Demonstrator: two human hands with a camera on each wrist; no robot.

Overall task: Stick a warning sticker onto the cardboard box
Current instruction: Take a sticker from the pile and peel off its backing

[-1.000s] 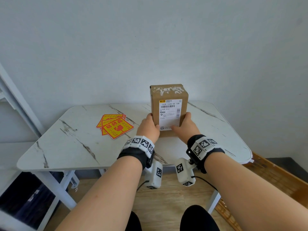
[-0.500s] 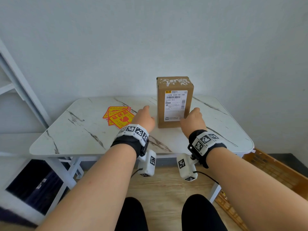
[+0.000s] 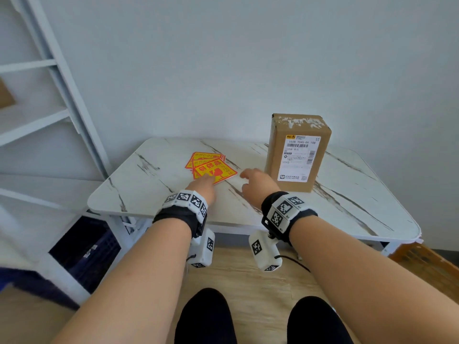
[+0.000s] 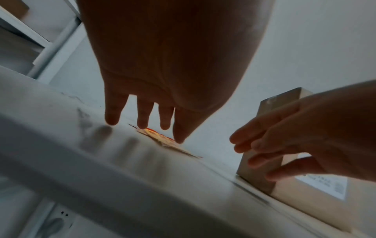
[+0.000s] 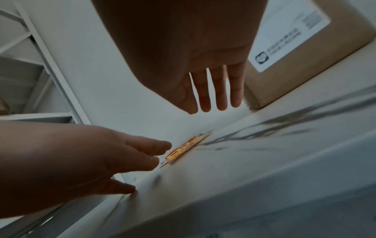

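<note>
A brown cardboard box (image 3: pixel 298 152) with a white shipping label stands upright on the white marble table (image 3: pixel 347 209), right of centre. A small stack of yellow-and-red warning stickers (image 3: pixel 211 166) lies flat to its left. My left hand (image 3: pixel 202 186) reaches over the stack's near edge with fingers straight, a fingertip (image 4: pixel 180 140) touching the stickers (image 4: pixel 162 140). My right hand (image 3: pixel 258 183) hovers between the stack and the box, fingers spread and holding nothing. In the right wrist view the stickers (image 5: pixel 187 148) lie edge-on below my right hand (image 5: pixel 211 106), with the box (image 5: pixel 317 64) beside it.
A white shelving frame (image 3: pixel 49 95) stands at the left. A dark blue crate (image 3: pixel 84 252) sits under the table on that side, and a wooden slatted crate (image 3: pixel 427 264) on the floor at the right. A grey wall lies close behind the table.
Both hands have let go of the box, which now stands alone, and moved left toward the stickers. The head view has swung left.
</note>
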